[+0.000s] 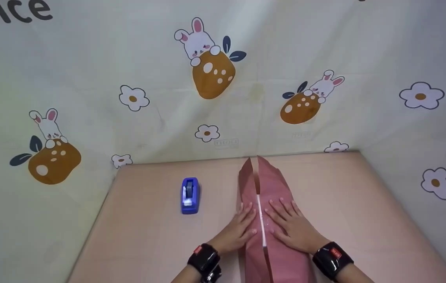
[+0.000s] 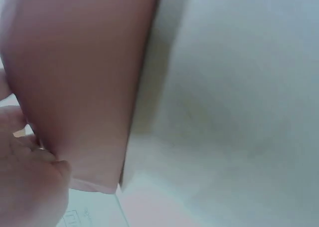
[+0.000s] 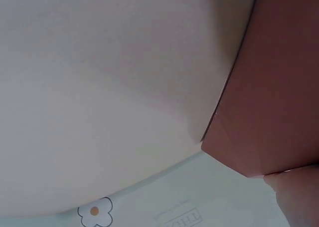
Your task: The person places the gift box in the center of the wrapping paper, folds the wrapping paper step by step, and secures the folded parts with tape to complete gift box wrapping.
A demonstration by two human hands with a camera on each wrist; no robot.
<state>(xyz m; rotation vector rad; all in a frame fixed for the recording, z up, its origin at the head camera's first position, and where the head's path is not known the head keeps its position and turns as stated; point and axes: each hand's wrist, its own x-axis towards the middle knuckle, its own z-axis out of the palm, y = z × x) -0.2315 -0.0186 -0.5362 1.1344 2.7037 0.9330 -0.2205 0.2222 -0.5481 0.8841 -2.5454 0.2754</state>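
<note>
both hands on pink paper

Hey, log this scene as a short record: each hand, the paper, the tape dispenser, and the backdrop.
Left hand: fingers resting on the left side of the pink paper
Right hand: fingers spread on the paper's right side
Paper: two edges apart, a white strip showing between them
Tape dispenser: blue, on the table, left of the paper, untouched
Backdrop: pale, printed with rabbits and flowers
</note>
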